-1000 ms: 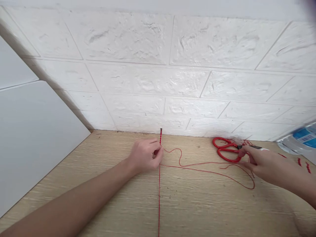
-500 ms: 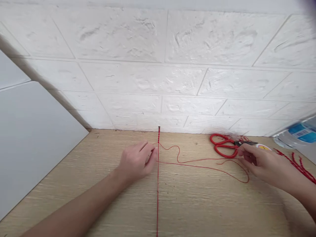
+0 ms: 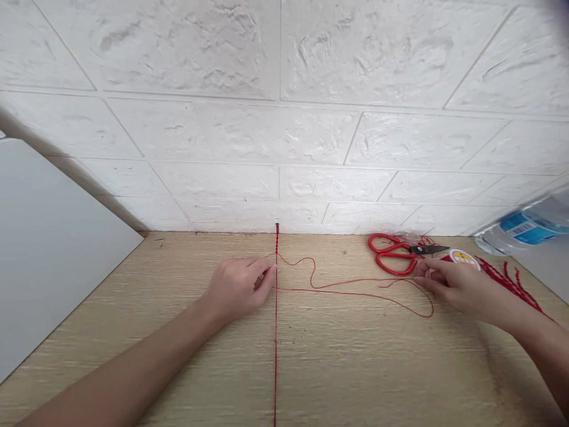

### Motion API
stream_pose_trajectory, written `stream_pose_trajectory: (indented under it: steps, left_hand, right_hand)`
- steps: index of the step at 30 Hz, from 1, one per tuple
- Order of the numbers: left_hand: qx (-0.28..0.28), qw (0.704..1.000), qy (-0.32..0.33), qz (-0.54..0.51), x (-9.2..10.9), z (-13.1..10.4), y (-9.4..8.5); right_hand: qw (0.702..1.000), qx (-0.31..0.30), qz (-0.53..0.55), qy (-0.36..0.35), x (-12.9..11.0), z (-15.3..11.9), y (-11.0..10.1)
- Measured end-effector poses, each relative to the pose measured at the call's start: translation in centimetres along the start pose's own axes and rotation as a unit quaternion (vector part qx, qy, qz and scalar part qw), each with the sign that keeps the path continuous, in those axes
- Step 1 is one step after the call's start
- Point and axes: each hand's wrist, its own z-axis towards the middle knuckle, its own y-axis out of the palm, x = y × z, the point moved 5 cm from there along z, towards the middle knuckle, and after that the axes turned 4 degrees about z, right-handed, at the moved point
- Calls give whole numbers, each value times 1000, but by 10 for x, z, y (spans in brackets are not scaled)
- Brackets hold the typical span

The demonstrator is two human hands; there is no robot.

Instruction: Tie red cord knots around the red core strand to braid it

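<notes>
A taut red cord (image 3: 275,344) runs from a small nail (image 3: 277,225) at the wall's foot towards me, with a short knotted stretch (image 3: 277,242) at its top. Just left of the cord, my left hand (image 3: 242,287) is closed, thumb and forefinger pinched on a thin red thread. A loose red thread (image 3: 338,291) crosses the cord and loops out to the right. At the right, my right hand (image 3: 448,281) pinches that thread between thumb and fingertips, close to the handles of the red scissors (image 3: 395,264).
A thread spool (image 3: 463,258) with a white label lies behind my right hand. Several braided red cords (image 3: 511,281) are to its right, and a clear bottle (image 3: 524,228) lies by the white brick-pattern wall (image 3: 320,136). A white panel (image 3: 57,249) stands at left.
The whole view has shifted slightly, with everything a little further left and up. My left thumb and forefinger have closed together near the cord. My right hand still pinches the thread.
</notes>
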Motion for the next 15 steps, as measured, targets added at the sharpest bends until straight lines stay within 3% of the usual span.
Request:
stream_pose_trajectory:
  steps: [4,10,15]
  left_hand:
    - [-13,1000,0,-10,1,2,2]
    - [-19,999,-19,-22,0,3,3]
    - [-17,999,-18,-24,0,1,4]
  right_hand:
    - [999,-2,47,-16,-5,-1,-3]
    - [985,74,154,-29,-17,-5,-22]
    - [923,102,372,-5,-25,-10,-23]
